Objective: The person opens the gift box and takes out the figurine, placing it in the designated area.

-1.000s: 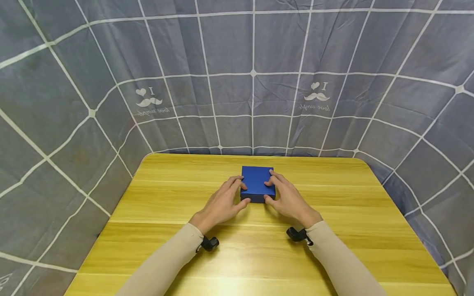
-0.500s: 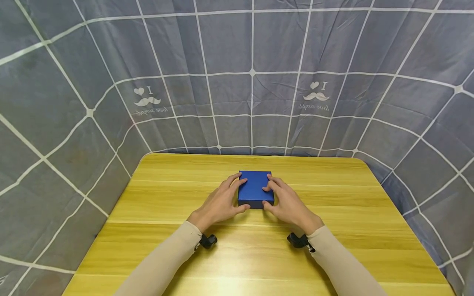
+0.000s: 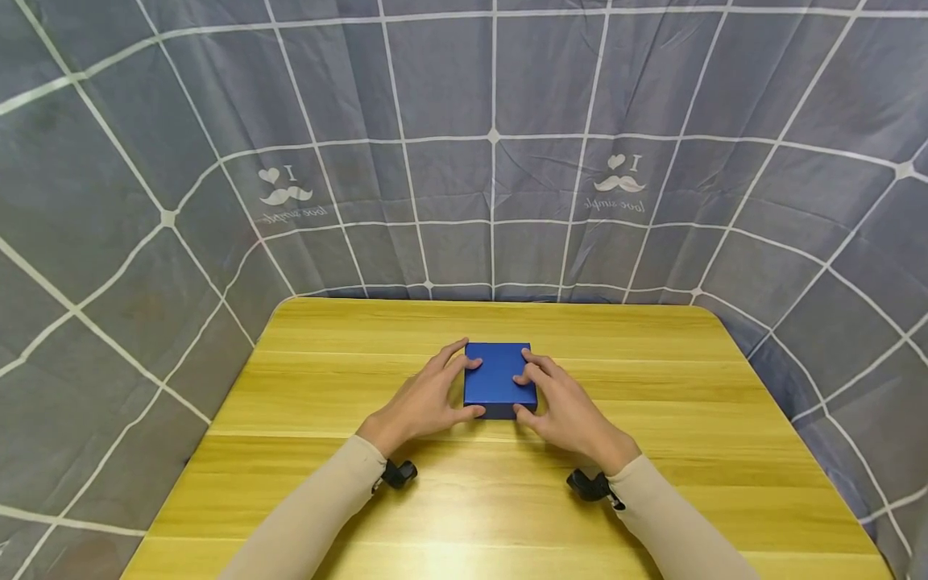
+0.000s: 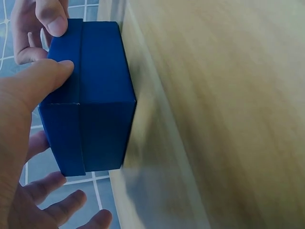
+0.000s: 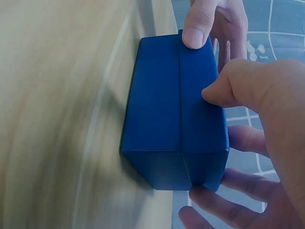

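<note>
A blue lidded box (image 3: 499, 377) sits on the wooden table, its lid seam running round the sides in both wrist views. My left hand (image 3: 426, 396) grips it at the left, the thumb (image 4: 61, 71) pressing the near face of the lid (image 4: 64, 124). From the right, my right hand (image 3: 573, 409) holds the same lid, its thumb (image 5: 220, 93) on the near face as well. Fingers of both hands reach over the top and along the sides. Below the seam, the base (image 5: 155, 95) shows against the tabletop, and the lid fits down over it.
The wooden table (image 3: 464, 515) extends to a rounded far edge. Behind it and along both sides hangs a grey curtain (image 3: 536, 80) with white grid lines. Each wrist carries a small black camera; the left wrist camera (image 3: 399, 474) is close over the table.
The box has slid nearer to me, with both hands moving along with it and keeping their hold. My left fingers have shifted slightly on its top edge.
</note>
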`<state>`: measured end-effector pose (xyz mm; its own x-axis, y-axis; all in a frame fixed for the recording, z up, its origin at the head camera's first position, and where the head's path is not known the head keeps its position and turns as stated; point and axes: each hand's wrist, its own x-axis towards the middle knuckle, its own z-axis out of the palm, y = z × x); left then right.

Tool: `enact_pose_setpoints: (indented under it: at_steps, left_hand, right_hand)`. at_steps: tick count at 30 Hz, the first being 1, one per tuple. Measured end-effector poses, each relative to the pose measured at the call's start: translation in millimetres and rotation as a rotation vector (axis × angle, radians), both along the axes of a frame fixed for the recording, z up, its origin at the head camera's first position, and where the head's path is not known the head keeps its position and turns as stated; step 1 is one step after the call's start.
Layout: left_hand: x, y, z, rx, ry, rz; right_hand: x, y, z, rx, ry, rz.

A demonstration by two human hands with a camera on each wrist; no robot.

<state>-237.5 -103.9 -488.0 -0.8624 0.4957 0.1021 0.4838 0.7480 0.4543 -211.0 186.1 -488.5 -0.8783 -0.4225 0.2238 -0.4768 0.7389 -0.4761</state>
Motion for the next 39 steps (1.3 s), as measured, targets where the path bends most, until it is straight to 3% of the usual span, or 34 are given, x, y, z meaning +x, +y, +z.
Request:
enact_pose_setpoints:
  at_steps: [17, 39]
  left_hand:
    - [10.7, 0.0, -2.2, 0.022, 0.002, -0.034]
    - [36.2, -0.7, -5.9, 0.059, 0.034, -0.059]
  right_hand:
    - [13.9, 2.4, -2.0, -0.004, 0.031, 0.010]
    - [38.5, 8.1, -4.4, -0.005, 0.061, 0.017]
